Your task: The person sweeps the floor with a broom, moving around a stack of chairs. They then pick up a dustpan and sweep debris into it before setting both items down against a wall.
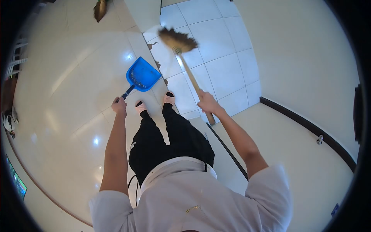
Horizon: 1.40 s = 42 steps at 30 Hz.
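Note:
My left hand (pixel 119 106) is closed round the dark handle of a blue dustpan (pixel 145 75), low over the glossy floor just ahead of my feet. Bits of dirt lie in the pan near its handle end. In my right hand (pixel 207 102) is the wooden stick of a broom (pixel 189 71), fingers wrapped round it near its end. The broom's brown, ragged bristle head (pixel 177 40) points away from me over the white tiles (pixel 216 42), slightly blurred.
A chipped, broken edge (pixel 157 63) runs between the glossy floor and the white tiles. Another brown bristly thing (pixel 100 11) shows at the top left. A wall with a dark rail (pixel 305 121) stands on the right. A lit screen (pixel 17 181) is at the far left.

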Each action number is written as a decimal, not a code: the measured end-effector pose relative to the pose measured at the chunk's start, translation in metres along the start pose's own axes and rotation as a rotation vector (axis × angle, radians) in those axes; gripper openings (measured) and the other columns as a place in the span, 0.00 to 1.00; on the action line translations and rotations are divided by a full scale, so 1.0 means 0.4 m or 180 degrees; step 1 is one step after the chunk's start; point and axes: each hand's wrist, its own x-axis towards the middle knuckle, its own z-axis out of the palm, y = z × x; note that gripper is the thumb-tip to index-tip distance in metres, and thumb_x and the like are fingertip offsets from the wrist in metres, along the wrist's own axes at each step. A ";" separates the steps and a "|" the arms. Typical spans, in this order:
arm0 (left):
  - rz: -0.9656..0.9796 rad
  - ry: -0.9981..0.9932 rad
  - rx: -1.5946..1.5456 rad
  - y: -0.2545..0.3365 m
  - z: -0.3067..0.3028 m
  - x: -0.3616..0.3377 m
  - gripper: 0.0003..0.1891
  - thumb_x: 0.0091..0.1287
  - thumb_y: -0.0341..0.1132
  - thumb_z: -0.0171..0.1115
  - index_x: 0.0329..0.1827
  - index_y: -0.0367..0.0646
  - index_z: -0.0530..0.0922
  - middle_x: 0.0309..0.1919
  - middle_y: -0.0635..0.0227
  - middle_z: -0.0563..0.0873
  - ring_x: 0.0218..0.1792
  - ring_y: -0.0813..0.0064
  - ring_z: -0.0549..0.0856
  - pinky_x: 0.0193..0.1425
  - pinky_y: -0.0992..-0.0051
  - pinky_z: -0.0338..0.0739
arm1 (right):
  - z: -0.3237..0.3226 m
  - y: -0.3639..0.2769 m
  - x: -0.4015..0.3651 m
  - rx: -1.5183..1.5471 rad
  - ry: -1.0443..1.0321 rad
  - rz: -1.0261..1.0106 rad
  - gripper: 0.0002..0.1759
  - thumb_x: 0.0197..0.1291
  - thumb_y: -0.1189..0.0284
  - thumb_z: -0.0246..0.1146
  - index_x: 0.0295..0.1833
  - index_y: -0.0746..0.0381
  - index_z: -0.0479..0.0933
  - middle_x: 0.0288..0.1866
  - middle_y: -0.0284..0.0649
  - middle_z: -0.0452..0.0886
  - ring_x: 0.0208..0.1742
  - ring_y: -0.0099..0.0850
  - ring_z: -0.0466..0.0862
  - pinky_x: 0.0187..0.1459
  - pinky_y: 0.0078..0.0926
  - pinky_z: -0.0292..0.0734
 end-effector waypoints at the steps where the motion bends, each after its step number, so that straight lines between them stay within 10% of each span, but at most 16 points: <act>1: 0.0043 -0.0018 -0.0011 -0.003 0.002 0.002 0.18 0.50 0.24 0.55 0.46 0.31 0.70 0.22 0.65 0.74 0.17 0.80 0.75 0.16 0.82 0.70 | -0.011 0.001 -0.068 0.0790 -0.0031 -0.0119 0.35 0.40 0.78 0.54 0.59 0.74 0.56 0.21 0.46 0.73 0.17 0.32 0.76 0.20 0.25 0.71; 5: 0.0041 0.0003 0.0059 -0.012 -0.005 0.016 0.19 0.48 0.27 0.57 0.45 0.32 0.73 0.25 0.63 0.76 0.20 0.77 0.75 0.17 0.79 0.71 | -0.079 0.057 -0.255 0.2715 -0.0289 0.0504 0.38 0.40 0.83 0.54 0.63 0.68 0.55 0.17 0.37 0.69 0.12 0.19 0.64 0.15 0.15 0.59; 11: 0.0051 -0.0174 -0.0342 -0.065 -0.074 0.087 0.17 0.49 0.26 0.57 0.44 0.31 0.73 0.23 0.64 0.76 0.17 0.78 0.74 0.16 0.81 0.69 | -0.056 0.003 -0.398 0.2609 0.0204 0.0723 0.36 0.40 0.83 0.52 0.62 0.68 0.58 0.16 0.35 0.67 0.12 0.18 0.64 0.13 0.16 0.56; 18: -0.0045 -0.0383 -0.0490 -0.152 -0.136 0.239 0.15 0.51 0.25 0.55 0.43 0.29 0.71 0.22 0.63 0.75 0.18 0.79 0.75 0.16 0.83 0.70 | 0.146 -0.031 0.164 0.1493 0.1204 0.0041 0.08 0.38 0.80 0.52 0.28 0.71 0.67 0.15 0.38 0.69 0.13 0.24 0.70 0.14 0.23 0.65; 22: -0.0168 -0.0221 -0.0413 -0.272 -0.094 0.441 0.13 0.51 0.27 0.56 0.40 0.29 0.73 0.23 0.62 0.76 0.18 0.78 0.76 0.17 0.83 0.70 | 0.463 0.048 0.624 -0.1562 0.1274 -0.0576 0.21 0.37 0.73 0.59 0.39 0.74 0.67 0.35 0.58 0.75 0.38 0.51 0.77 0.40 0.39 0.73; 24: -0.0109 -0.0142 -0.0282 -0.336 -0.066 0.533 0.12 0.50 0.27 0.56 0.37 0.29 0.75 0.21 0.62 0.76 0.18 0.77 0.77 0.17 0.82 0.71 | 0.580 -0.090 0.655 0.0154 0.1307 0.0331 0.30 0.39 0.73 0.58 0.51 0.74 0.60 0.40 0.60 0.74 0.44 0.52 0.75 0.45 0.38 0.72; 27: 0.0030 -0.0062 0.0061 -0.379 0.021 0.546 0.11 0.49 0.27 0.56 0.35 0.30 0.76 0.18 0.64 0.76 0.15 0.78 0.76 0.16 0.82 0.71 | 0.621 -0.060 0.703 0.0145 0.1268 0.0547 0.37 0.42 0.73 0.57 0.58 0.74 0.51 0.41 0.61 0.74 0.45 0.50 0.76 0.46 0.38 0.72; 35: 0.0362 0.0332 0.0637 -0.465 0.012 0.579 0.12 0.49 0.29 0.57 0.35 0.32 0.78 0.18 0.63 0.77 0.15 0.77 0.76 0.16 0.81 0.71 | 0.714 -0.003 0.579 -0.1070 0.0390 -0.0117 0.34 0.44 0.75 0.54 0.60 0.71 0.53 0.40 0.59 0.75 0.41 0.47 0.78 0.41 0.39 0.74; 38: 0.0358 0.0462 0.0749 -0.453 -0.004 0.563 0.14 0.49 0.30 0.58 0.38 0.32 0.77 0.19 0.63 0.78 0.15 0.77 0.77 0.16 0.80 0.71 | 0.582 0.059 0.482 0.0836 0.0126 -0.0103 0.26 0.41 0.78 0.56 0.52 0.67 0.68 0.23 0.40 0.75 0.17 0.28 0.74 0.18 0.23 0.69; 40: 0.0144 0.0274 0.0867 -0.462 -0.051 0.578 0.17 0.46 0.35 0.61 0.38 0.36 0.79 0.30 0.56 0.82 0.33 0.66 0.82 0.39 0.71 0.75 | 0.405 -0.108 0.262 0.1071 -0.0425 0.0215 0.34 0.39 0.84 0.55 0.60 0.62 0.64 0.19 0.33 0.70 0.15 0.19 0.69 0.16 0.18 0.63; 42: 0.0067 0.0281 0.0717 -0.475 -0.095 0.574 0.17 0.46 0.35 0.60 0.38 0.36 0.79 0.29 0.56 0.82 0.33 0.66 0.82 0.39 0.73 0.74 | 0.345 -0.167 0.160 0.0923 -0.0438 0.0473 0.35 0.39 0.83 0.55 0.60 0.62 0.64 0.17 0.33 0.70 0.14 0.19 0.69 0.16 0.19 0.63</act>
